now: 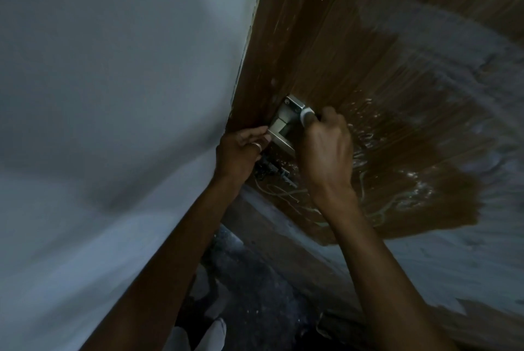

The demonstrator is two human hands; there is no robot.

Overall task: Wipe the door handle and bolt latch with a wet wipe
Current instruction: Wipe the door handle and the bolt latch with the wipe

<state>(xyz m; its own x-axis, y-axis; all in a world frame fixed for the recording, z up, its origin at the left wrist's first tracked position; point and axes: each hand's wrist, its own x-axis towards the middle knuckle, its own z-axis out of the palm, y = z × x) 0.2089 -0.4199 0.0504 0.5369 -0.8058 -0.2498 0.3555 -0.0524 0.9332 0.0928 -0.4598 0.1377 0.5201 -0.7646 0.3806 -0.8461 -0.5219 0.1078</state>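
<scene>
Two bare forearms are seen rising from the near edge toward a brown wooden door (354,47), with a pale garment (213,333) visible low between them above a dark floor (255,288). The right hand (326,149) is held with its back to the camera, its fingers curled tightly round a white wet wipe (307,119). Only a rounded bit of the wipe is shown, pressed against the far right end of the door handle (285,124), a silver metal piece fixed near the door's left edge. The left hand (241,148) is placed just left of the handle, a ring (257,146) worn on one bent finger. Its thumb is laid against the handle's left edge and the other fingers are curled beneath; whether the metal is actually pinched cannot be told. A dark fitting (272,170) is seen on the door just nearer than the handle, between the two wrists, too blurred to be made out. Pale smears and streaks are spread across the wood to the right. A grey-white wall (113,95) fills the left side.
</scene>
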